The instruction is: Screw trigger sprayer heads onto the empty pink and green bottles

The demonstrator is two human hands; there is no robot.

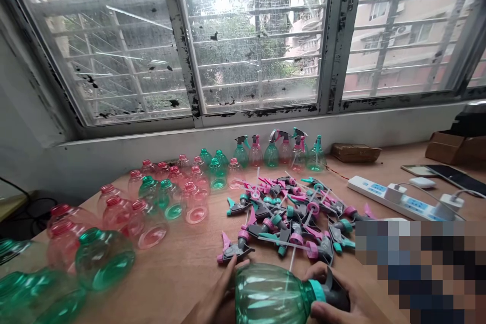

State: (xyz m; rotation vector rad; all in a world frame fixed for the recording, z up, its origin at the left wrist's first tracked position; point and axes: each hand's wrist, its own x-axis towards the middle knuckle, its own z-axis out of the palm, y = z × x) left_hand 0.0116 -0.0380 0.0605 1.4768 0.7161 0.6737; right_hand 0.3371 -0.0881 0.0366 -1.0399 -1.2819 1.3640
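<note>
A green see-through spray bottle (271, 293) lies tilted on its side low in the view, its neck pointing right. My left hand (226, 288) is wrapped around the bottle's base end. At the neck, my right hand (337, 296) grips a dark grey spray head (337, 297) with a teal collar (317, 291); the collar sits against the bottle's mouth. Whether the collar is threaded on cannot be seen. Just beyond my hands is a pile of loose spray heads (284, 217) in grey, pink and teal, with thin white tubes.
Red bottles (195, 207) and green bottles (104, 260) without heads stand along the table's left side. Several bottles with spray heads (271, 154) line the window wall. A white power strip (395, 197), phone (459, 178) and cardboard box (451, 147) are on the right. A pixelated patch covers the lower right.
</note>
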